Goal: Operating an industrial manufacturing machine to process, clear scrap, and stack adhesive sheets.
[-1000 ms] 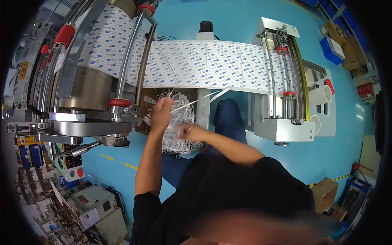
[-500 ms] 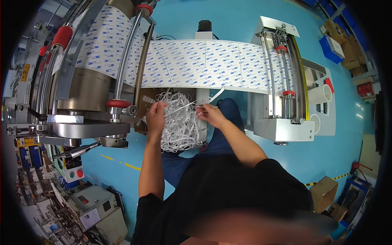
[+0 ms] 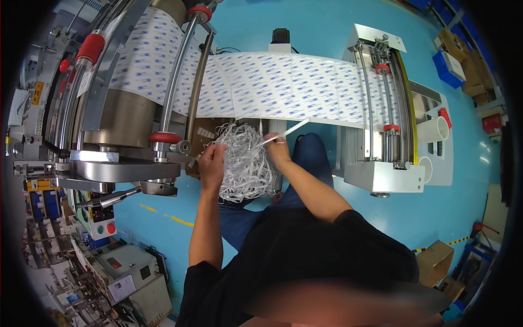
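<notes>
A wide white web printed with blue marks [image 3: 294, 90] stretches across the machine in front of me. Below its near edge, a tangled heap of thin white strips [image 3: 245, 171] fills a cardboard box. My right hand [image 3: 279, 151] is closed on a narrow white strip [image 3: 297, 128], which slants up to the web's near edge. At the left side of the heap, my left hand [image 3: 211, 164] is closed with thumb and fingers together; whatever it may hold is too small to make out.
Metal rollers with red collars [image 3: 180, 82] and a large brown roll core [image 3: 120, 117] stand at the left. At the right is a silver roller unit [image 3: 381, 169], with white tubes [image 3: 433, 129] beyond it. Blue floor [image 3: 338, 24] surrounds the machine.
The view has shifted slightly, so the scene sits further right. My right hand has risen a little and turned, and the strip in it now shows longer. My left hand has dropped slightly.
</notes>
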Available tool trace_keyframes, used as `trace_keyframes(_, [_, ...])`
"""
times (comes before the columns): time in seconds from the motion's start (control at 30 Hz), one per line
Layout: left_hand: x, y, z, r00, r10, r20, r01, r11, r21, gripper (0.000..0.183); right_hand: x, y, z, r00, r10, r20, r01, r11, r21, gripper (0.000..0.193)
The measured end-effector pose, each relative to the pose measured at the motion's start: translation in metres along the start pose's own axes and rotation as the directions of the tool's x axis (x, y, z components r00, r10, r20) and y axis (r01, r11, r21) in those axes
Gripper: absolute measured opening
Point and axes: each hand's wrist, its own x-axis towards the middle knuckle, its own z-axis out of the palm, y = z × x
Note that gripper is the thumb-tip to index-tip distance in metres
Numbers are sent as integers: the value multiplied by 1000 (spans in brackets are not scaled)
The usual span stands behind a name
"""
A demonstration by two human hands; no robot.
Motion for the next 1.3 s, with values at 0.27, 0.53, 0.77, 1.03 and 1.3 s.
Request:
trace_keyframes(0.27, [2, -50, -117, 989, -145, 29, 144, 989, 26, 22, -24, -25, 71, 568, 423, 706, -427, 885, -186, 32])
trace_keyframes(0.53, [-27, -57, -162, 906, -357, 226, 406, 886, -226, 20, -12, -29, 36, 735, 361, 575, -332, 930, -160, 15])
trace_keyframes(0.77, [-42, 79, -127, 875, -77, 478, -143, 902, 407, 54, -40, 34, 48, 491, 150, 858, 447, 802, -396, 14])
trace_keyframes(1.03, [54, 154, -10, 765, 422, 487, -551, 820, 154, 50, -48, 52, 66, 451, 159, 878, 472, 793, -386, 12])
trace_keyframes(1.3, [187, 117, 75, 773, 386, 504, -634, 510, 582, 38, -56, 40, 77, 524, 5, 851, 586, 724, -365, 11])
